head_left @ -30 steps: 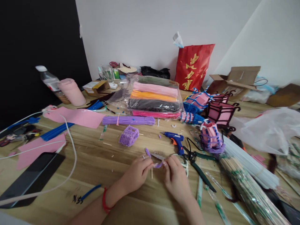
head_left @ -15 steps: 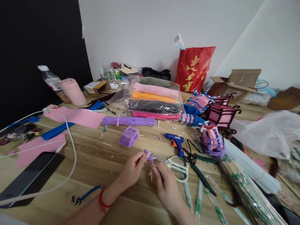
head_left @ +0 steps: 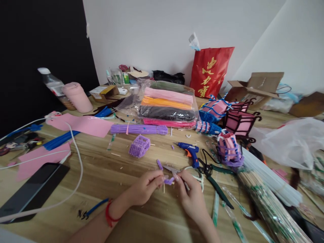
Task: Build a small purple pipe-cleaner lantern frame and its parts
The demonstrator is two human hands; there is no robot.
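Presently on view, one wooden table (head_left: 106,175), items as follows. Left hand (head_left: 145,186), red band (head_left: 108,213) at the wrist, thumb and forefinger pinched on one end of a short purple stem (head_left: 169,181); right hand (head_left: 191,195), fingertips pinched on the other end. The stem is held just above the wood, near the front middle of the table, with a thin stick (head_left: 164,188) just under it. Scissors (head_left: 199,176) lie partly under the right hand, blades pointing left. Behind them: blue glue gun (head_left: 189,152), pliers (head_left: 216,180), purple basket (head_left: 139,145), purple bundle (head_left: 138,129), bagged stems (head_left: 167,104) in pink, orange, black.

Open room: bare wood in front of and left of the left forearm, bounded by a phone (head_left: 32,192) and white cable (head_left: 76,175) towards the left edge; a blue stem (head_left: 97,207) lies in that patch. The right side is crowded to the edge with skewers (head_left: 265,199), a plastic bag (head_left: 291,141) and lanterns (head_left: 239,121). The near edge runs under both forearms.

Writing: red bag (head_left: 210,71) at the back wall, gold Chinese characters. Black marks (head_left: 82,213) beside the blue stem, not legible. Labels on the small cartons (head_left: 124,78) at the back are too small to read.
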